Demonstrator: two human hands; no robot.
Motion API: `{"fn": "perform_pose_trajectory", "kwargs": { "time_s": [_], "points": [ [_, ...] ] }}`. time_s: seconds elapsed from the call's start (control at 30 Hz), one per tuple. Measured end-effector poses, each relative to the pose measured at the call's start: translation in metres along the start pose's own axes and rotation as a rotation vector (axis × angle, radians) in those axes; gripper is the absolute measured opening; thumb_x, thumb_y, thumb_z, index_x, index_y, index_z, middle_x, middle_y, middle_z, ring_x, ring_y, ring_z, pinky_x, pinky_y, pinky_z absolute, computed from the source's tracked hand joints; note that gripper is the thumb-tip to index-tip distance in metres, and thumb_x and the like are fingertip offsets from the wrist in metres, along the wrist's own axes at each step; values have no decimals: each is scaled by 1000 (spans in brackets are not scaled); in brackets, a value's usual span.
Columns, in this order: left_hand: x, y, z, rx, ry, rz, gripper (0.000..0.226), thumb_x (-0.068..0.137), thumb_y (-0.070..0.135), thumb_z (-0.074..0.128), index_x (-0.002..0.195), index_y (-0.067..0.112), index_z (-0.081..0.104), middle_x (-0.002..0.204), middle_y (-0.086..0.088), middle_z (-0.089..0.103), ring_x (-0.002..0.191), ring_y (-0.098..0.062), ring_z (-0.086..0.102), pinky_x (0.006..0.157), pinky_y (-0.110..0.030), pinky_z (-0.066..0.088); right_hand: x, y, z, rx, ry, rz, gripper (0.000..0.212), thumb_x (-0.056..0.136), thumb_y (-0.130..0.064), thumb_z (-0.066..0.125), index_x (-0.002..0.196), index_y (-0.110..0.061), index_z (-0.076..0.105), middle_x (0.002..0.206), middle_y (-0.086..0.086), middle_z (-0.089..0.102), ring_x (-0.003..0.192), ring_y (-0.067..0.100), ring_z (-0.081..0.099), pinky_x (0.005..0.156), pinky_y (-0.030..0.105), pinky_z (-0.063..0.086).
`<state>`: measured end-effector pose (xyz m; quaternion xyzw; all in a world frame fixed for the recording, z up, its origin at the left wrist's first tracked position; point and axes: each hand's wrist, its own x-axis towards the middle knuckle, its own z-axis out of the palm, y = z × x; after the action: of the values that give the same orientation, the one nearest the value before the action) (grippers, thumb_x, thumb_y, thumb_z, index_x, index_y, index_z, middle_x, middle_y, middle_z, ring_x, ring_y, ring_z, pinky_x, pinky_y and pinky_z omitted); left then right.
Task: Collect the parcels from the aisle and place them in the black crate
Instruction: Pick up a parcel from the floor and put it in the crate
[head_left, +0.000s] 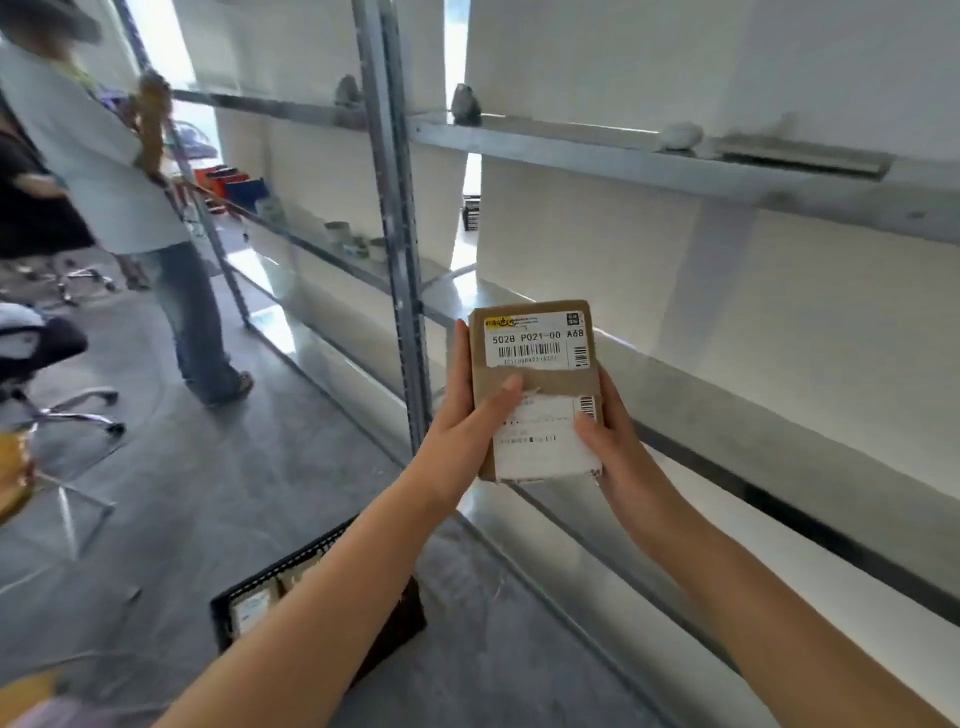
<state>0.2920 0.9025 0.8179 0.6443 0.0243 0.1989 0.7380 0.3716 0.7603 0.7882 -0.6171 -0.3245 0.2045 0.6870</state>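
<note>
Cardboard parcel (535, 389) is up at chest height, labels facing us as if for a read, left hand (467, 415) and right hand (613, 436) closed round its sides, black crate (249, 608) waiting on the floor below.

Both arms are bare and extend forward and upward from the lower edge of the view, converging toward the centre. The left forearm enters from the lower left and rises diagonally to the right; the right forearm enters from the lower right and rises diagonally to the left. The left hand (470, 415) is raised in front of the body, fingers extended upward along one side of a held parcel (535, 374), thumb laid across its front face. The right hand (608, 431) grips the opposite side, thumb pressed on the front near the lower edge, remaining fingers hidden behind. Both wrists are roughly level, palms facing each other.
</note>
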Motion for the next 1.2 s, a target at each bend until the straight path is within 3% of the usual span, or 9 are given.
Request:
{"fn": "perform_pose_trajectory", "kwargs": {
  "time_s": [0.13,0.3,0.5,0.6,0.7,0.77,0.9,1.0,1.2],
  "points": [
    [23,6,-45,53,155,52,64,95,11,46,145,37,16,118,9,61,100,-6,67,75,-22,56,65,13,31,52,-188,-16,54,90,-36,44,139,-49,26,136,-18,51,125,10,51,99,38,48],
    [59,15,-89,172,361,58,70,92,22,54,145,45,15,122,17,60,106,-3,64,85,-29,56,141,21,53,102,-312,-52,66,87,-32,51,145,-40,21,139,-12,50,126,11,50,100,38,48],
    [70,-1,-127,276,565,82,43,87,23,57,113,53,40,119,9,60,106,-6,63,80,-24,55,204,56,84,151,-508,71,95,68,-57,66,146,-44,14,144,-8,44,126,12,50,106,46,41],
    [67,-12,-159,248,594,-3,62,86,28,57,140,42,29,130,1,57,112,-14,62,86,-33,56,225,77,107,127,-566,137,91,69,-53,60,145,-44,11,140,-11,45,124,9,51,105,44,43],
    [70,-32,-199,245,583,-99,72,93,26,54,149,38,10,131,3,57,111,-13,63,86,-32,56,242,101,132,97,-619,184,75,82,-41,64,142,-42,19,133,-9,52,113,7,60,87,32,54],
    [72,-51,-227,221,571,-168,75,93,24,52,149,40,5,131,6,56,111,-11,62,88,-32,55,254,122,148,82,-625,221,67,84,-35,59,139,-43,21,129,-10,54,109,5,61,80,25,55],
    [76,-96,-290,128,548,-337,81,93,28,54,148,42,-3,136,8,51,115,-11,59,95,-36,52,277,178,184,21,-587,346,75,80,-40,60,141,-49,16,137,-13,48,118,5,56,92,34,53],
    [80,-137,-338,48,535,-464,85,92,29,56,149,40,-6,141,4,48,117,-14,58,97,-40,51,288,230,213,20,-525,467,62,79,-35,57,129,-55,27,128,-14,55,115,9,59,88,33,54],
    [90,-261,-418,-74,601,-646,74,93,43,49,150,38,2,140,6,48,114,-11,57,97,-37,50,312,367,252,-39,-405,665,66,78,-21,51,138,-33,27,118,-13,58,106,6,61,83,28,54]
  ]
}}
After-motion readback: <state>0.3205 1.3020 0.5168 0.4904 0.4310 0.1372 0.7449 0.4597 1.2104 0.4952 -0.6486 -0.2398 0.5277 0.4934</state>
